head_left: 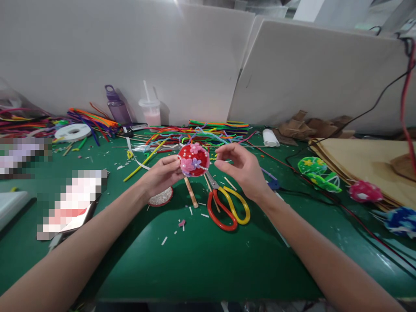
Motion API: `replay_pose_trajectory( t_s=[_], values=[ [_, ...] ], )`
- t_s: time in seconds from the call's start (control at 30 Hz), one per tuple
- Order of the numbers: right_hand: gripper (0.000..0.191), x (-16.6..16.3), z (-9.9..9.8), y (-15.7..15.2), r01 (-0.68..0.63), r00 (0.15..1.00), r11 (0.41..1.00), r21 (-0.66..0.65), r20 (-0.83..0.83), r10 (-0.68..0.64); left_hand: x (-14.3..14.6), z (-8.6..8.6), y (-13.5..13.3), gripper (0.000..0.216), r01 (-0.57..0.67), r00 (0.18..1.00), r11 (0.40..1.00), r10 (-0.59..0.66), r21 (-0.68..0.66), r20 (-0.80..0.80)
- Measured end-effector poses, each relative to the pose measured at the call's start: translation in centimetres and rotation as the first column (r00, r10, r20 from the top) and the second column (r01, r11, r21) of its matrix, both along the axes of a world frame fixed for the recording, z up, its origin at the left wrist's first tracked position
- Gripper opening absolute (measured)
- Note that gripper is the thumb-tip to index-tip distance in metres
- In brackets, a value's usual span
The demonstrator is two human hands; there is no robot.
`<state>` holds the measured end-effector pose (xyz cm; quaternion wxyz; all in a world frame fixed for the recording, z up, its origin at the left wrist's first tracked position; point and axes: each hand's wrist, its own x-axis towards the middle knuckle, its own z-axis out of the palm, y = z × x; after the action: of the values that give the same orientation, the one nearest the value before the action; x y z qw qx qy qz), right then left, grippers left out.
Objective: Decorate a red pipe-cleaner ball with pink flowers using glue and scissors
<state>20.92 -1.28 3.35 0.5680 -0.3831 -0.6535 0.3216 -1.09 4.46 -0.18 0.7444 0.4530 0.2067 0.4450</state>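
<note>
My left hand [162,173] grips a red ball-shaped ornament [194,160] covered with pink and purple flowers and small beads, held above the green table [201,260]. A wooden stick [191,192] runs down from the ornament towards the table. My right hand [242,167] hovers just right of the ornament, fingers curled with thumb and forefinger pinched close together; anything between them is too small to make out. Under the left hand lies a small round dish of pale beads [160,197].
Red-and-yellow scissors [227,206] lie below my right hand. A heap of coloured pipe cleaners [198,132] spreads behind, with a purple bottle [117,106], a drink cup [150,110] and a tape roll [73,132]. Finished ornaments [316,173] and brown paper sheets [367,162] sit right.
</note>
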Motion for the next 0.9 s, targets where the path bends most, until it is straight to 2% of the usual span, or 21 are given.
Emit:
replay_pose_trajectory(
  t_s=[0.1,0.2,0.8,0.9],
  values=[
    [0.011,-0.22,-0.09,-0.14,-0.009,0.996,1.000,0.004,0.084,0.009,0.02,0.03,-0.04,0.015,-0.003,1.000,1.000,0.003,0.000,-0.001],
    [0.010,-0.25,0.06,-0.28,-0.013,0.993,1.000,0.025,0.118,0.010,0.08,0.04,-0.09,0.014,-0.010,1.000,1.000,0.010,-0.003,-0.013],
    [0.011,-0.08,0.09,-0.22,-0.035,0.991,0.997,0.064,0.132,0.026,0.23,0.16,-0.17,0.017,0.005,0.999,1.000,-0.005,0.002,-0.034],
    [0.011,-0.10,0.04,-0.13,-0.033,0.996,0.998,0.054,0.090,0.028,0.22,0.14,-0.16,0.017,0.005,1.000,1.000,-0.005,0.001,-0.030]
  ],
)
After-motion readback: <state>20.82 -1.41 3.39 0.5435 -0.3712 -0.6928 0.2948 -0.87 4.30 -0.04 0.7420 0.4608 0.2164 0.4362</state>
